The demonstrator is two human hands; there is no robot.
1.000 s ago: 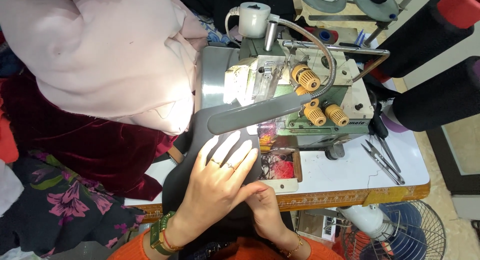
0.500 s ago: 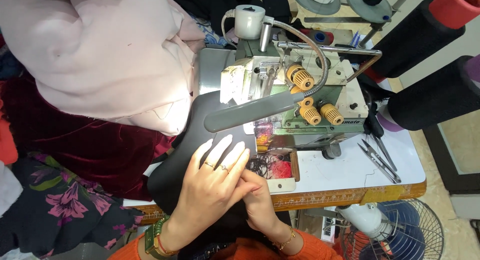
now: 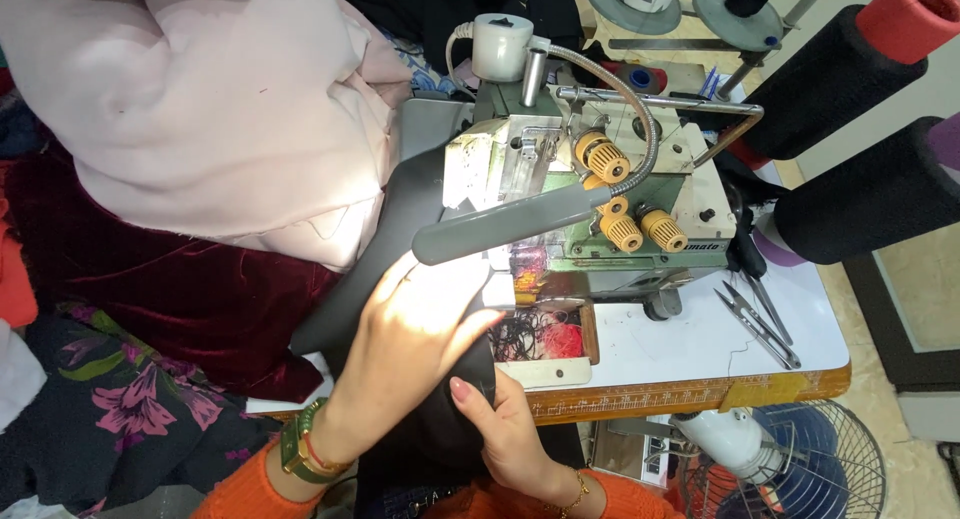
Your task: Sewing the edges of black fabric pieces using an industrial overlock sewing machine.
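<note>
Black fabric (image 3: 440, 419) at lower centre of the frame, spread from the counter (image 3: 690, 344) edge up toward the overlock sewing machine (image 3: 590, 194) at upper centre. Left hand (image 3: 415, 334) laid flat on top of it, fingers (image 3: 475, 324) extended and close together, pressing rather than gripping, brightly lit by the grey gooseneck lamp (image 3: 510, 224) just above. Right hand (image 3: 505, 429) lower down, at the counter's near edge, fingers curled around a fold of the same cloth, thumb on top. Thread snips (image 3: 760, 324) lying on the white surface right of the machine. Two large black thread cones (image 3: 850, 74) at upper right. Pale pink cloth (image 3: 210, 109) heaped at upper left, dark red velvet (image 3: 180, 289) beneath it, floral fabric (image 3: 130, 409) at lower left. Wire-guarded fan (image 3: 800, 459) at lower right, below the counter.
</note>
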